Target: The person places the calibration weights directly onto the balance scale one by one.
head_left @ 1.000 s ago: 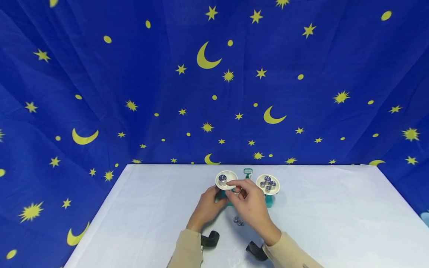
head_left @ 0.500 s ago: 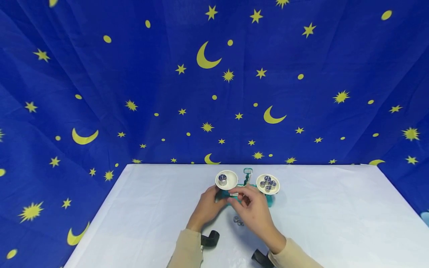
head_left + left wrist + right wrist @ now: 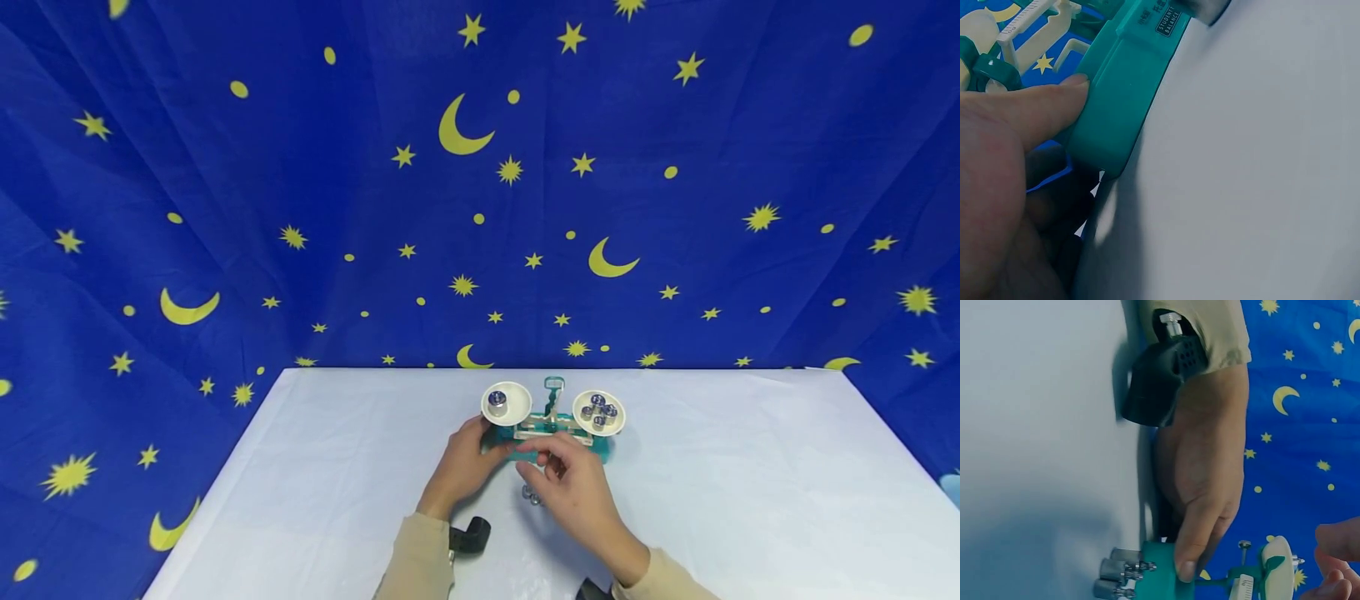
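Observation:
A green balance scale (image 3: 602,448) with two white pans stands on the table. Its left pan (image 3: 519,404) bears one large metal weight (image 3: 497,404); its right pan (image 3: 612,424) bears several smaller weights (image 3: 597,402). My left hand (image 3: 462,462) grips the left end of the base, thumb (image 3: 1054,107) on top in the left wrist view. In front of the base hovers my right hand (image 3: 573,483), thumb and index finger apart, nothing between them. Below its fingers, several small weights (image 3: 528,493) stand on the table, also seen beside the base in the right wrist view.
The table (image 3: 735,492) has a white cover. Behind it hangs a blue cloth (image 3: 675,217) with yellow stars and moons. A black wrist-camera mount (image 3: 471,536) sticks out beside the left sleeve.
My right hand has drawn back from the left pan, toward the small weights in front of the base, uncovering the beam. The left hand has stayed at the base.

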Tool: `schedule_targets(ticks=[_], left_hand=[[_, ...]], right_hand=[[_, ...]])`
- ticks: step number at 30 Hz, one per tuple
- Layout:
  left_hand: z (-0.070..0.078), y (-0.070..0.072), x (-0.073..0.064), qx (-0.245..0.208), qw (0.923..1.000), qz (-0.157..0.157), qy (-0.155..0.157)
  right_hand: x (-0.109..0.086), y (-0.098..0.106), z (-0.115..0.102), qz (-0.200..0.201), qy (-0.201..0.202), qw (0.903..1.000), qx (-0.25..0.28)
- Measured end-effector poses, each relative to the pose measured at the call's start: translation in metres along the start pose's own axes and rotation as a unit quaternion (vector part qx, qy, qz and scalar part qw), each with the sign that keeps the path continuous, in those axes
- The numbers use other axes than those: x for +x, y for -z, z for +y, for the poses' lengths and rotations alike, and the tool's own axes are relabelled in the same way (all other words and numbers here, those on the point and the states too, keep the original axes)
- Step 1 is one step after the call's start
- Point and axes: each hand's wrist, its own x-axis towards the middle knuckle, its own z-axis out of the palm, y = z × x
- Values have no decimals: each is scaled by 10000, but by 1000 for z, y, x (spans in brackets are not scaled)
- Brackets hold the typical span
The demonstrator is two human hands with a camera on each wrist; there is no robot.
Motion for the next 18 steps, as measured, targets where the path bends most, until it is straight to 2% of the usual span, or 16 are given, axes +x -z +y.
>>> schedule_targets(ticks=[12,18], left_hand=[[-2,0,1,-3,10000,20,-72],[-2,0,1,-8,9999,31,-126]], right_hand=[[-9,3,6,-130,-172,9992,337],[-12,4,11,-222,-403,9986,270]])
